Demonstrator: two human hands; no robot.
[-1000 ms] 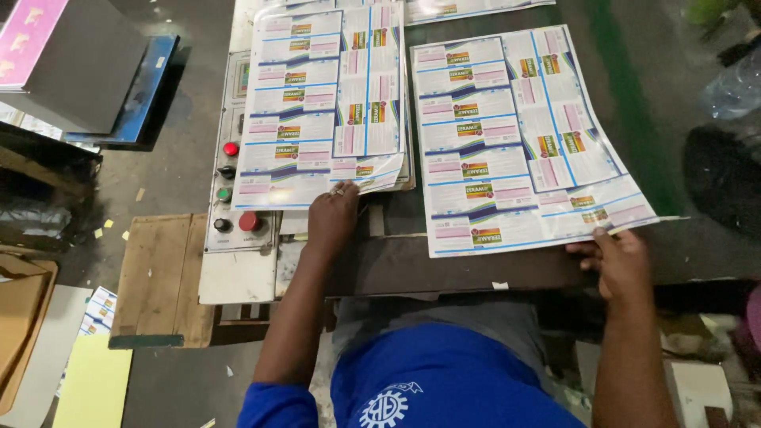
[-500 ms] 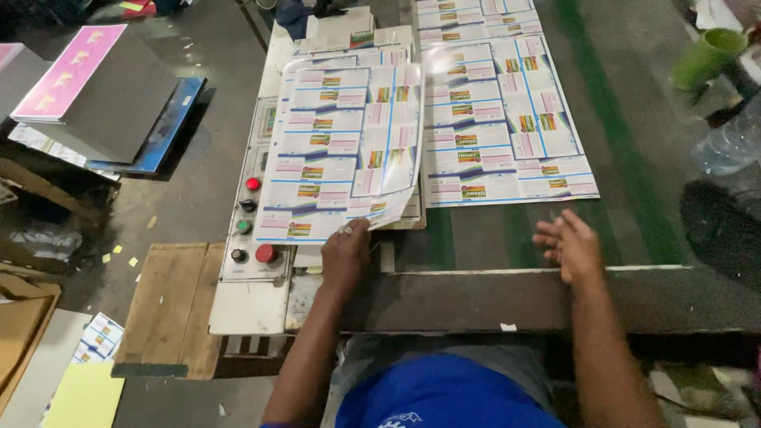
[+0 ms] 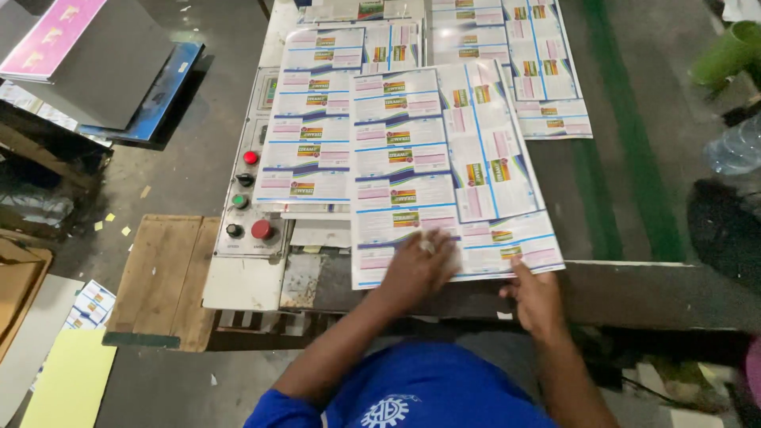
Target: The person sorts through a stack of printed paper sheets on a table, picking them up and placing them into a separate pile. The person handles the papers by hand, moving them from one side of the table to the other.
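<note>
Now the left hand [image 3: 416, 265] lies flat, fingers spread, on the near edge of a large glossy printed sheet of white, pink and blue labels [image 3: 444, 170], pressing it down rather than pinching it. The right hand [image 3: 535, 295] sits at the sheet's near right corner, fingertips touching the edge; whether its grip pinches the paper or just rests against it, I cannot tell. The sheet lies slightly askew on the dark green surface [image 3: 626, 198], its left part overlapping a stack of matching printed sheets [image 3: 309, 119]. Further back, another printed sheet [image 3: 539, 71] lies flat. Just left of the stack, a grey control panel with red, green and black round buttons [image 3: 246, 194] runs along the surface's edge.
</note>
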